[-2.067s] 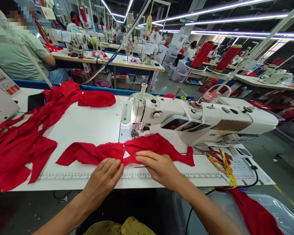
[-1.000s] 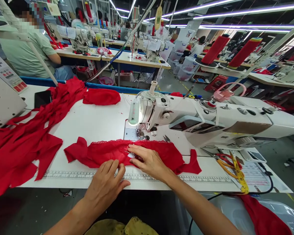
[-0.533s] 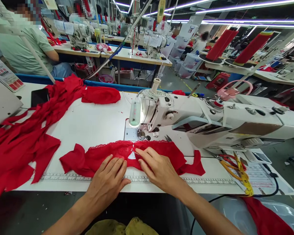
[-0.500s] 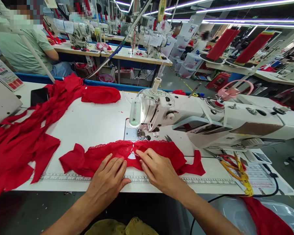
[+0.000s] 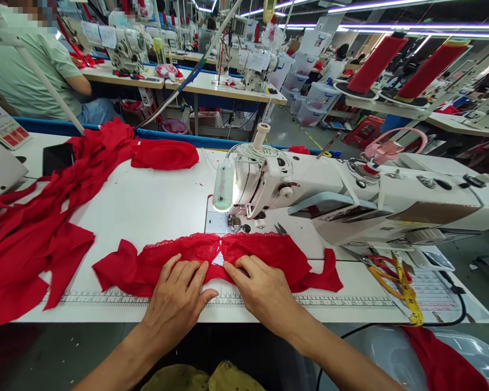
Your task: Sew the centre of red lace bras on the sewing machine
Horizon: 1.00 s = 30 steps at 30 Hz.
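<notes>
A red lace-edged bra (image 5: 264, 252) lies spread across the table in front of the sewing machine (image 5: 277, 184). A small white triangle (image 5: 219, 259) shows at its centre, between the two cups; I cannot tell whether it is a gap or a separate piece. My left hand (image 5: 181, 288) rests flat on the left cup's lower edge, fingers stretched and thumb apart. On the right cup lies my right hand (image 5: 264, 290), its fingers extended and a fingertip touching beside the triangle. The needle area (image 5: 233, 221) is just beyond the lace edge.
A heap of red fabric (image 5: 65, 201) covers the table's left side, by a black phone (image 5: 57, 158). Small snips (image 5: 280, 229) lie near the machine. Scissors (image 5: 385, 274) and a yellow tape measure (image 5: 409, 298) lie right. A printed ruler (image 5: 118, 298) runs along the front edge.
My right hand's fingers have flattened and shifted slightly down and left beside the white triangle. My left hand stays on the cup. The view has shifted a little.
</notes>
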Tool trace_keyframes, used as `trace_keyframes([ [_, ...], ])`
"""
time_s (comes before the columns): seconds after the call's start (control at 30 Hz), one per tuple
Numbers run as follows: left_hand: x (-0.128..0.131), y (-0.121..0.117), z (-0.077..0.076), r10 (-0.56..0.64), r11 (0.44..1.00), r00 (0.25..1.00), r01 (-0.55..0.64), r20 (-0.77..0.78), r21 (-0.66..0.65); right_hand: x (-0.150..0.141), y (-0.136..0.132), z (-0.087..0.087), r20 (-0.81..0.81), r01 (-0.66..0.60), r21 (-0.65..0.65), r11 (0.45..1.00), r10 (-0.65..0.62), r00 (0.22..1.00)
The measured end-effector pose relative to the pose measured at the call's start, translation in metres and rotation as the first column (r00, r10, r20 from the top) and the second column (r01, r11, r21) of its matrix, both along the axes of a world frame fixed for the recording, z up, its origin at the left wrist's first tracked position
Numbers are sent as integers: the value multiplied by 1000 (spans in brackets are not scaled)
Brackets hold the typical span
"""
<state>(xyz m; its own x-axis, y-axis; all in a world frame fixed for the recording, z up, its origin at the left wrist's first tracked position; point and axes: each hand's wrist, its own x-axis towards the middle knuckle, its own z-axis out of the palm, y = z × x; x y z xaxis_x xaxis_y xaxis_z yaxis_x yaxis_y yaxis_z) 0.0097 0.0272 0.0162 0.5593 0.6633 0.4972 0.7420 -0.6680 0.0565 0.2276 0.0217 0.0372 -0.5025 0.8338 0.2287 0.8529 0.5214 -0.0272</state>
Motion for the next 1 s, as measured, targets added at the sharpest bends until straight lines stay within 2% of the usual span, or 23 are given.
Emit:
trace_keyframes([
  [0.17, 0, -1, -2, 0, 999, 1000, 0, -6, -46, -3, 0, -1, -3, 5, -21, 1000, -5, 1000],
  [0.43, 0, 0, -2, -1, 999, 1000, 1, -2, -47, -9, -2, -3, -5, 30, -50, 998, -30, 1000],
  [0.7, -2, 3, 1, 1, 1000, 995, -1, -104, 0, -9, -3, -1, 1, 54, -92, 994, -54, 999],
  [1.0, -4, 5, -1, -5, 997, 999, 1, -53, -83, -2, 1, 5, -2, 83, -106, 991, -84, 996],
])
